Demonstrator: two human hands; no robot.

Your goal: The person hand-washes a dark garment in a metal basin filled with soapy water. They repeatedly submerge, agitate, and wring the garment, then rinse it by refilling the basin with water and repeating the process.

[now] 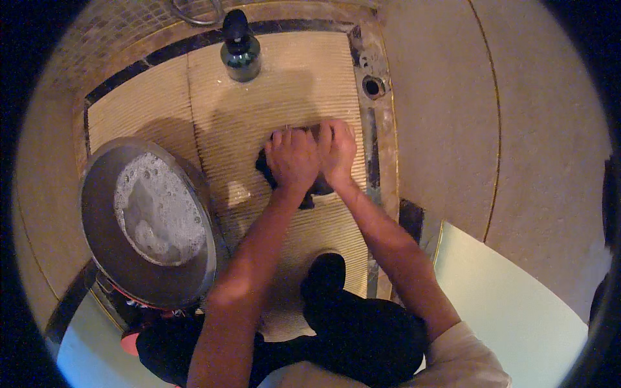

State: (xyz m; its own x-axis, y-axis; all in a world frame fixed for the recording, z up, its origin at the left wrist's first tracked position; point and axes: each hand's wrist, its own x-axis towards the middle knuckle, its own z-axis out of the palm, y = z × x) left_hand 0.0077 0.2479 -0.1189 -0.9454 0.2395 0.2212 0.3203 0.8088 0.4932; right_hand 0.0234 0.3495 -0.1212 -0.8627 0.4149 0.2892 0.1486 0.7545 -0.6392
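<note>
Side by side on a ribbed beige surface point(271, 97), my left hand point(295, 157) and my right hand point(337, 145) press on a dark bunched cloth point(324, 186). The fingers of both hands are curled over its far edge, and parts of the cloth stick out to the left and below the hands. To the left stands a large round basin point(99, 223) holding water with white suds point(167, 213). A dark translucent bottle with a black top point(241, 60) is upright at the far side of the ribbed surface.
A dark round drain hole point(373, 87) lies in the right border of the ribbed surface. A curved metal pipe or handle point(199, 14) is at the far edge. Pale green panels point(504, 291) flank my body, and my dark-clothed legs point(364, 334) are close below the hands.
</note>
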